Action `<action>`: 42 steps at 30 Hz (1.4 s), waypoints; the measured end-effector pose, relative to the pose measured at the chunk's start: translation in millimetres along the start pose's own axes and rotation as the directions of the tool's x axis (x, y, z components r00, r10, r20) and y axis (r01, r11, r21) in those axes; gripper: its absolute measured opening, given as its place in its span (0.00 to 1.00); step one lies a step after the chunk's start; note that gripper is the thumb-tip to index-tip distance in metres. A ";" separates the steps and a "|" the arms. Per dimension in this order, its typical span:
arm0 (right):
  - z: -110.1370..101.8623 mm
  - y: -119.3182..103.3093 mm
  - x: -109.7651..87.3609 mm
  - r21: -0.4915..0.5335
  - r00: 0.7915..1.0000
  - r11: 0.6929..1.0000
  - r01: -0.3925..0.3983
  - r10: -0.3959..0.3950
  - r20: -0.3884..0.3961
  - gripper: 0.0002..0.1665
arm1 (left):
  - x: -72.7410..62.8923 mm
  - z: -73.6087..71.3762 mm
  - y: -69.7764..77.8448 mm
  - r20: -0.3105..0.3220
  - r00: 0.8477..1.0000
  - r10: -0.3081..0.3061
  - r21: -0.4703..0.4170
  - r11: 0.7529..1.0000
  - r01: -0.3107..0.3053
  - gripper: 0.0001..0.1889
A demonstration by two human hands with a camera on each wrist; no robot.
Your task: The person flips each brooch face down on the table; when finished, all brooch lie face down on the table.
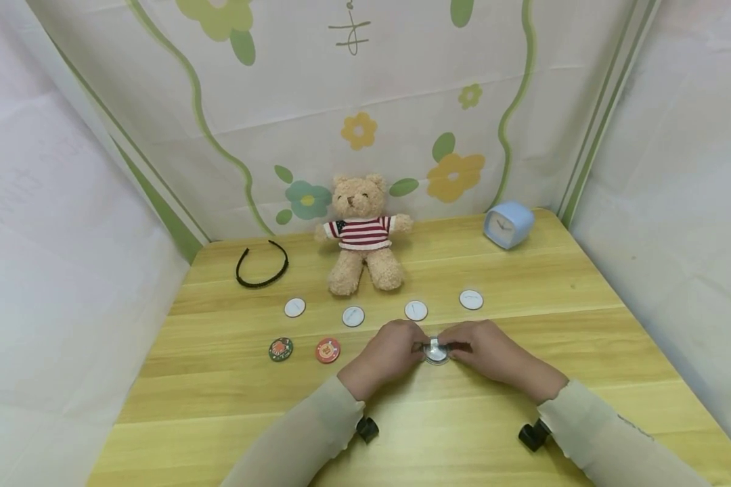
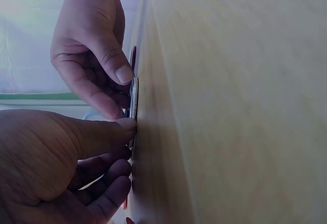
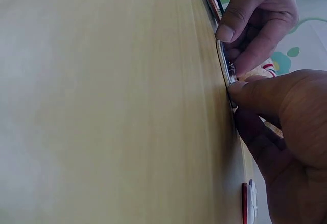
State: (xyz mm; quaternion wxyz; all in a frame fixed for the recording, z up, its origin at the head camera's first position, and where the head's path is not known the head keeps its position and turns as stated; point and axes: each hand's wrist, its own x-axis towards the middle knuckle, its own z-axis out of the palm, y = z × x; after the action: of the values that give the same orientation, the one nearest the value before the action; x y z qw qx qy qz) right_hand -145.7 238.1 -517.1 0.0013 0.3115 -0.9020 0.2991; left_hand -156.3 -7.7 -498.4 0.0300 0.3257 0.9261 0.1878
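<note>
Low over the wooden table, a round badge (image 1: 436,354) shows its shiny silver back in the head view. My left hand (image 1: 388,352) pinches its left edge between thumb and fingers. Its opposite edge is pinched by my right hand (image 1: 487,348). From the right wrist, the badge (image 3: 223,63) appears nearly edge-on, with a small metal fitting (image 3: 231,70) standing up from its back. Both thumbs sit at the near rim, and the fingers hide part of the far side. A green badge (image 1: 281,349) and a red badge (image 1: 327,350) lie left of my hands.
Several white round discs, including one disc (image 1: 416,310), form a row behind my hands. Against the backdrop sits a teddy bear (image 1: 359,233) in a striped shirt. A black headband (image 1: 262,282) lies back left, and a blue clock (image 1: 509,224) stands back right.
</note>
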 end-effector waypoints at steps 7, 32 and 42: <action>0.4 -1.4 -1.0 -0.038 1.000 0.999 0.004 -0.004 0.018 0.19 | -0.7 1.5 0.6 0.005 1.000 -0.004 0.019 1.000 0.004 0.08; -1.1 0.2 0.4 -0.020 0.996 0.996 -0.088 0.088 0.033 0.16 | -66.1 -38.9 -58.7 -0.001 0.980 -0.201 -0.198 0.960 0.197 0.23; 3.0 -13.1 7.0 0.012 0.993 0.993 -0.117 0.117 0.001 0.16 | -62.9 -32.0 -56.5 -0.012 0.970 -0.242 -0.157 0.959 0.238 0.18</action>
State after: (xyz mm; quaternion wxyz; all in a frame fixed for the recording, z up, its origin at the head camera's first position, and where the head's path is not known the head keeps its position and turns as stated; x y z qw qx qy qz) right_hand -143.4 224.3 -511.2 -0.0180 0.2583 -0.9168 0.3039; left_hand -146.0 -97.4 -493.6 0.0630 0.2047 0.9418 0.2590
